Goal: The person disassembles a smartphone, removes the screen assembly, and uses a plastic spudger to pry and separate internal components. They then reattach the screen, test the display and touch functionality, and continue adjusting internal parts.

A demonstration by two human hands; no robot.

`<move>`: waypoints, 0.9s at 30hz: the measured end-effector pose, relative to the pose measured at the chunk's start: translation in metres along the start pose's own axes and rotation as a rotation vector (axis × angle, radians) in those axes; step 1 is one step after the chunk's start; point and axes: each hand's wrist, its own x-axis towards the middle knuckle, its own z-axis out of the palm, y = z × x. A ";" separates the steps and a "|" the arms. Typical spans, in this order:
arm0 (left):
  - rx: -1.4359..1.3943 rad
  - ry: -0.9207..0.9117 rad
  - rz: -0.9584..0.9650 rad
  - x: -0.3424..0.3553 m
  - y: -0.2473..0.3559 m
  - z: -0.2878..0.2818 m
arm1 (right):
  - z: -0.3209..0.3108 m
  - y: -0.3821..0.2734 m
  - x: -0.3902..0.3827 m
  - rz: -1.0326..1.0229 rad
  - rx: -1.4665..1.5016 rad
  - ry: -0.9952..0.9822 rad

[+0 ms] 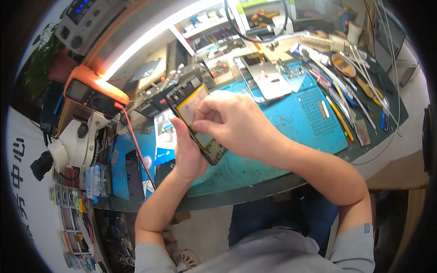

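Note:
My left hand (pixel 190 157) grips an opened smartphone (pixel 215 154) by its lower left side and tilts it above the mat. Inside the phone's dark frame lies a pale, yellow-edged panel, apparently the battery (pixel 187 108). Over the middle of the phone, my right hand (pixel 243 120) has thumb and forefinger closed in a pinch at the panel. Whatever is between those fingertips is too small or hidden to make out. The right hand also covers part of the phone's right side.
A teal work mat (pixel 273 152) covers the bench. Behind it lies a silver phone housing (pixel 272 83). An orange multimeter (pixel 93 93) and white microscope (pixel 75 150) stand at left; a dark slab (pixel 134 175) lies nearby. Pens and tweezers, including a yellow pen (pixel 339 118), crowd the right.

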 end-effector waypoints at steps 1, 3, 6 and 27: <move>0.025 -0.020 0.006 0.000 0.002 0.000 | 0.006 0.003 -0.002 -0.060 -0.075 0.056; 0.082 0.019 0.037 -0.001 0.002 0.002 | 0.016 0.005 -0.003 -0.191 -0.232 0.169; 0.109 0.054 0.054 0.002 0.002 0.003 | 0.011 0.002 -0.004 -0.249 -0.242 0.136; -0.056 0.077 0.045 0.009 0.003 -0.007 | 0.004 0.006 -0.001 -0.074 -0.017 0.082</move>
